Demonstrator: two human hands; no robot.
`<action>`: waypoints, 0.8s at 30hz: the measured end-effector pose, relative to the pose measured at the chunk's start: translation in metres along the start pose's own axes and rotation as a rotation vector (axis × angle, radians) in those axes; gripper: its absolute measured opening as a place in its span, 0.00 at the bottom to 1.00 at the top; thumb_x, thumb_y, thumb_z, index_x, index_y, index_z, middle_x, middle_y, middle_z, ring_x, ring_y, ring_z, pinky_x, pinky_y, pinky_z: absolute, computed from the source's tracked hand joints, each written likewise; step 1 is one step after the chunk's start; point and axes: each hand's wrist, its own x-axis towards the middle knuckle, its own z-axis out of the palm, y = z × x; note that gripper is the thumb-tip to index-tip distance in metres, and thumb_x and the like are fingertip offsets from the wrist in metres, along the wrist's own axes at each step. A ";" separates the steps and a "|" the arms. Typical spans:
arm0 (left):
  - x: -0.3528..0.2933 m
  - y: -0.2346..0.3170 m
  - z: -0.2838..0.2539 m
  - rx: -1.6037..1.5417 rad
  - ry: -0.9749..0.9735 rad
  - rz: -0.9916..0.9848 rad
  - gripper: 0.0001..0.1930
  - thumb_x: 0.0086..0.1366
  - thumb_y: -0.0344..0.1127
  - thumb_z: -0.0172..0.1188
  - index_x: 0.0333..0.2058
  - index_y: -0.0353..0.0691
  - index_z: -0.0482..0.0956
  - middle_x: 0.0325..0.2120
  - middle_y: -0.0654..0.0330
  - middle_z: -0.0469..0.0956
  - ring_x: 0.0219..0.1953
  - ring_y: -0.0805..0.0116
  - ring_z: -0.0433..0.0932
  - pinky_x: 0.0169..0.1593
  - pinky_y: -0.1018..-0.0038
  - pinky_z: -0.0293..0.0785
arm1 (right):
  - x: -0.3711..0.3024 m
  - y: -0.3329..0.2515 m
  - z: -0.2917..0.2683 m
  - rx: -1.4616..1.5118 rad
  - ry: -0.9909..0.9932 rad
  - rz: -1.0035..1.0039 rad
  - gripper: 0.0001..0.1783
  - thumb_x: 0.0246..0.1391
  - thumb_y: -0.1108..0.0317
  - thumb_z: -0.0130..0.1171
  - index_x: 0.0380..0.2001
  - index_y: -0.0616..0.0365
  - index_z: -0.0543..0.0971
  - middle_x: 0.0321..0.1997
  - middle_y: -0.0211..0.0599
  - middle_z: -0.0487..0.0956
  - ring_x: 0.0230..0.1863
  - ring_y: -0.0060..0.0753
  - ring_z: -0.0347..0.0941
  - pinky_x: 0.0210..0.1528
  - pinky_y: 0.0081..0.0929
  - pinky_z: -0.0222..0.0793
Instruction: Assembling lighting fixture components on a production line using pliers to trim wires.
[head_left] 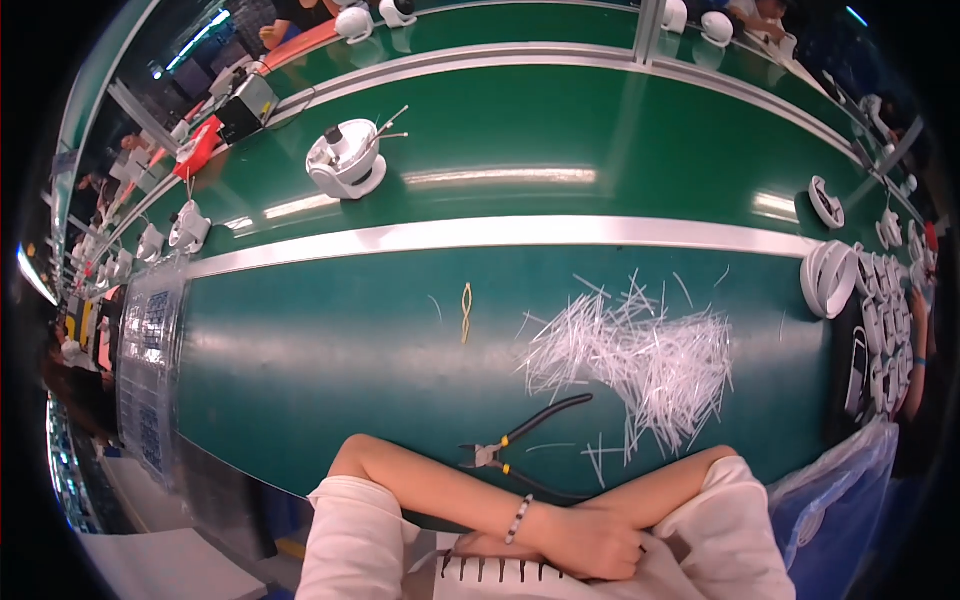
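Observation:
My arms are folded at the table's near edge, the left forearm with its beaded bracelet lying over the right. My left hand [597, 542] rests on the right arm, fingers curled in, with nothing seen in them. Only a part of my right hand [488, 545] shows below the left forearm; its fingers are hidden. Just beyond the arms lie diagonal cutters [487, 455] with black and yellow handles, jaws apart and one handle running behind my arms. Past them is a loose heap of thin white strips [640, 360], likely plastic. A twisted yellow cord [466, 312] lies left of the heap.
Beyond a metal rail [500, 232] runs a green conveyor surface [520, 130] bearing a white rounded device [345, 160] with loose wires. White ring-shaped parts [829, 280] and stacked housings stand at the right. Clear plastic trays [152, 370] are at the left. Other people work farther off.

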 end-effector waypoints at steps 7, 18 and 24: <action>-0.007 0.053 -0.198 0.573 0.591 -0.149 0.12 0.38 0.16 0.44 0.19 0.38 0.73 0.20 0.60 0.75 0.24 0.63 0.74 0.27 0.72 0.71 | -0.007 -0.107 -0.054 -1.017 0.157 0.009 0.40 0.31 0.55 0.66 0.49 0.61 0.62 0.59 0.46 0.54 0.59 0.48 0.50 0.56 0.50 0.47; -0.096 0.015 -0.444 1.119 0.898 -0.547 0.09 0.48 0.22 0.44 0.23 0.33 0.75 0.21 0.57 0.77 0.24 0.73 0.76 0.31 0.80 0.71 | -0.026 -0.082 -0.072 -1.200 0.145 0.265 0.33 0.30 0.66 0.61 0.43 0.71 0.68 0.41 0.46 0.67 0.40 0.41 0.62 0.49 0.38 0.56; -0.074 -0.042 -0.497 1.109 0.336 -0.993 0.10 0.50 0.30 0.48 0.30 0.32 0.76 0.29 0.54 0.77 0.34 0.64 0.76 0.40 0.73 0.71 | -0.012 -0.145 -0.132 -1.573 0.289 0.074 0.22 0.35 0.71 0.52 0.39 0.71 0.71 0.35 0.47 0.71 0.36 0.39 0.68 0.39 0.36 0.65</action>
